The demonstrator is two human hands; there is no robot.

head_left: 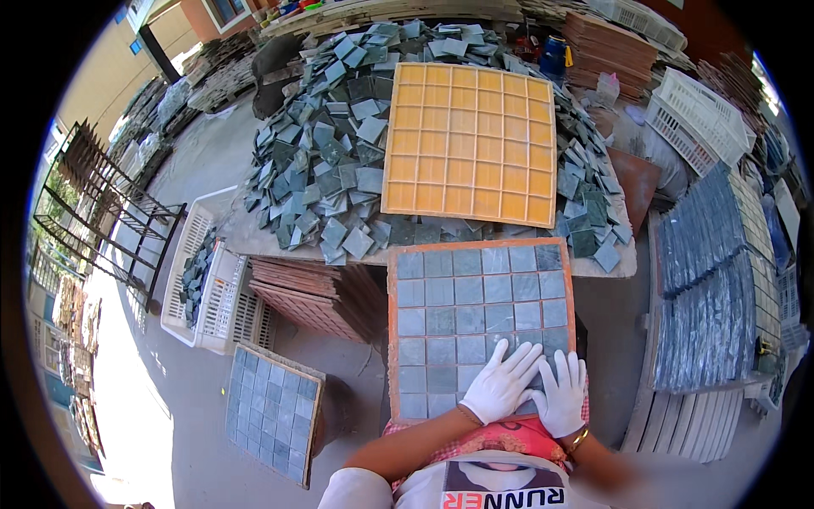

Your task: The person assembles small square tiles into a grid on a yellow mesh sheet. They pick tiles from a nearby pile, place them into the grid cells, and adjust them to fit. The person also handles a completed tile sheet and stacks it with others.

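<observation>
Directly in front of me is a square orange-brown grid tray (393,331), its compartments filled with rows of grey-green stone tiles (441,321). My left hand (502,383), in a white glove, lies flat on the tiles toward the near right part, fingers stretched out. Close beside it, my right hand (561,397), also white-gloved, rests near the tray's right edge with its fingers extended. Both hands are open, and their thumbs come close together. The tiles beneath the palms are hidden. Past the tray, a yellow grid tray (469,146) with bare compartments sits tilted on the tile heap.
Loose tiles (326,161) cover the worktable (606,265). At left stand a white crate (222,297) holding tiles, stacked brown trays (314,293) and a finished-looking tile panel (271,411) on a stand. Wrapped tile stacks (704,288) rise at right. A black metal rack (110,216) stands far left.
</observation>
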